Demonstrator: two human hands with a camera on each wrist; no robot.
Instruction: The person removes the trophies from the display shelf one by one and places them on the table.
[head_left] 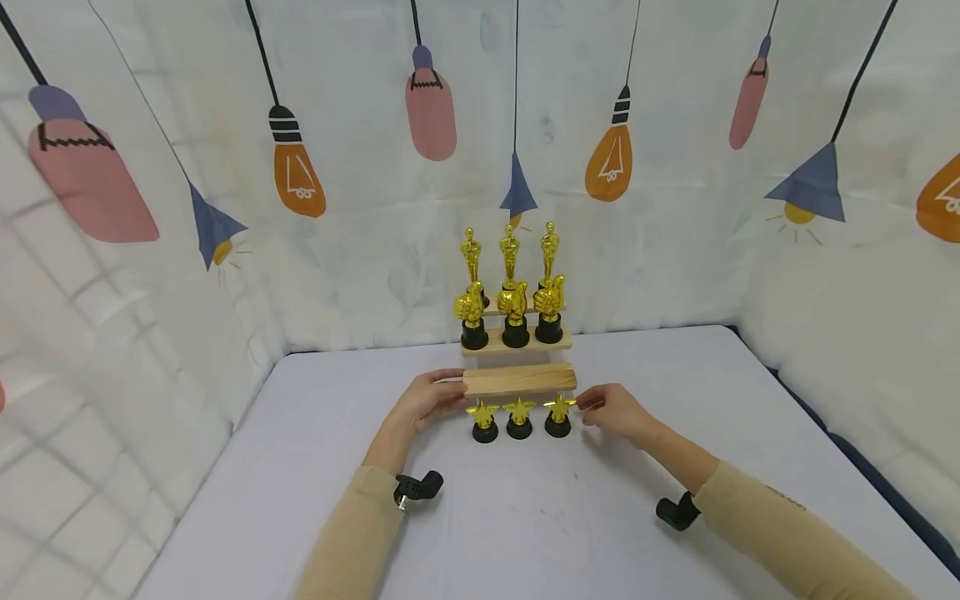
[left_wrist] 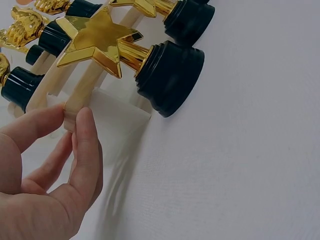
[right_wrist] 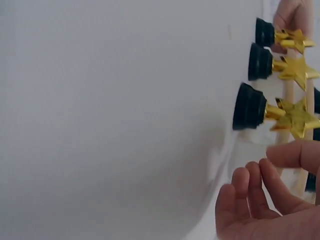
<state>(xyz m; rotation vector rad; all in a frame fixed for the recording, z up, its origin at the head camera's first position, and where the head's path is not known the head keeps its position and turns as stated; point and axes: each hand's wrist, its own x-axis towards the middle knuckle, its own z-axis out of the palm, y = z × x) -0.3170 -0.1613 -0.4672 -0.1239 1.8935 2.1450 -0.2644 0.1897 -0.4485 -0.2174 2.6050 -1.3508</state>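
In the left wrist view, my left hand (head_left: 429, 398) pinches the left end of the front wooden plank (head_left: 519, 380) between fingertips and thumb. My right hand (head_left: 617, 410) is beside the plank's right end, its fingers loosely bent; the thumb overlaps the wood in the right wrist view. Just in front of the plank stand three gold star trophies on black bases: a left one (head_left: 484, 422), a middle one (head_left: 519, 418) and a right one (head_left: 558, 416). The right star is close to my right fingertips, and the left star stands near my left hand.
Behind the plank, a wooden step (head_left: 497, 343) bears three gold thumbs-up trophies (head_left: 513, 308). Three gold figure trophies (head_left: 509, 254) stand on the higher step at the back. A white cloth covers the table (head_left: 525, 533), and a patterned curtain (head_left: 360, 275) hangs behind it.
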